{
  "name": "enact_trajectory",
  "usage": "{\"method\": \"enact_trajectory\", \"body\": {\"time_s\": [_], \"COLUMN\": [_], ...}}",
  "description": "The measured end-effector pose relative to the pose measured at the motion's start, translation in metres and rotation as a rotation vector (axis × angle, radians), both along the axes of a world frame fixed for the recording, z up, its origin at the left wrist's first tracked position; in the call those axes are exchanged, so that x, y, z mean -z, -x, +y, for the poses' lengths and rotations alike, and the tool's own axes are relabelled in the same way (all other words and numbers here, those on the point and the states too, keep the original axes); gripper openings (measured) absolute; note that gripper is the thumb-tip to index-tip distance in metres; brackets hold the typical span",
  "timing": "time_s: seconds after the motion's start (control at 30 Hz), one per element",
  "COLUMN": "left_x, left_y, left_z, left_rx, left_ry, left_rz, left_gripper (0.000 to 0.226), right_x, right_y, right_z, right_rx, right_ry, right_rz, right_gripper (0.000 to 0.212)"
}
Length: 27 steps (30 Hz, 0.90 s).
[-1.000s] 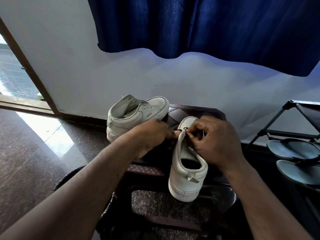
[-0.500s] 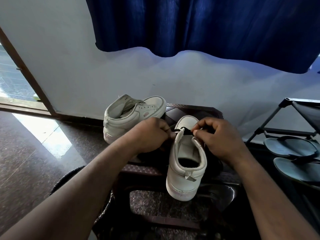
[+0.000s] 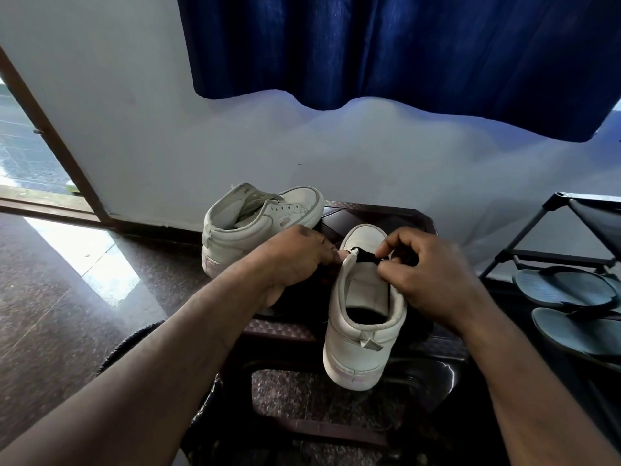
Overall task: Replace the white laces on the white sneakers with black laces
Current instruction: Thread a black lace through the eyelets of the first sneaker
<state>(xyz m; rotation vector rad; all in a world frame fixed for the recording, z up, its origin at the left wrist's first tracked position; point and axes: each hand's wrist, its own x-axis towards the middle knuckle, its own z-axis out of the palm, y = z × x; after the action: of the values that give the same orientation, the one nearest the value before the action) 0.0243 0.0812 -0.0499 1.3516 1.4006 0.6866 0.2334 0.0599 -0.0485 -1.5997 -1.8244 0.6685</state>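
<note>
- The right hand (image 3: 433, 277) has a pinching grip on the black lace (image 3: 364, 256), which runs across the tongue of the near sneaker (image 3: 363, 317).
- The left hand (image 3: 295, 260) pinches the lace's other end at that sneaker's left edge.
- The second sneaker (image 3: 258, 223) stands behind and left of the near sneaker, on the dark tabletop (image 3: 386, 213).

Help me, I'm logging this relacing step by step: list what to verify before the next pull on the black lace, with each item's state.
1. The black lace spans the near sneaker's front eyelets: ok.
2. The right hand pinches the lace: ok.
3. The left hand holds the other end: cannot tell, fingertips hidden.
4. The near sneaker is fully supported: not ok, its heel juts past the stool's near edge.
5. The far sneaker is relaced: not ok, eyelets bare.
</note>
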Motion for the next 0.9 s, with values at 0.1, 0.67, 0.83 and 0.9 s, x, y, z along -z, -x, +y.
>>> {"method": "enact_trajectory", "body": {"time_s": [0.1,0.67,0.83,0.9], "left_x": [-0.003,0.009,0.006,0.005], "left_y": [-0.001,0.009,0.008,0.008], "left_z": [0.001,0.002,0.001,0.0], "left_rx": [-0.019,0.221,0.17,0.143], "left_ry": [-0.014,-0.337,-0.303,-0.227], "left_rz": [0.1,0.142,0.195,0.194], "left_gripper": [0.019,0.007,0.008,0.009], "right_x": [0.002,0.006,0.008,0.007], "right_y": [-0.002,-0.005,-0.003,-0.002], "right_z": [-0.002,-0.009,-0.007,-0.008], "right_rx": [0.057,0.061,0.047,0.054], "right_ry": [-0.063,-0.218,-0.267,-0.274], "right_rz": [-0.041,-0.025,-0.07,-0.099], "right_gripper": [0.004,0.01,0.02,0.024]}}
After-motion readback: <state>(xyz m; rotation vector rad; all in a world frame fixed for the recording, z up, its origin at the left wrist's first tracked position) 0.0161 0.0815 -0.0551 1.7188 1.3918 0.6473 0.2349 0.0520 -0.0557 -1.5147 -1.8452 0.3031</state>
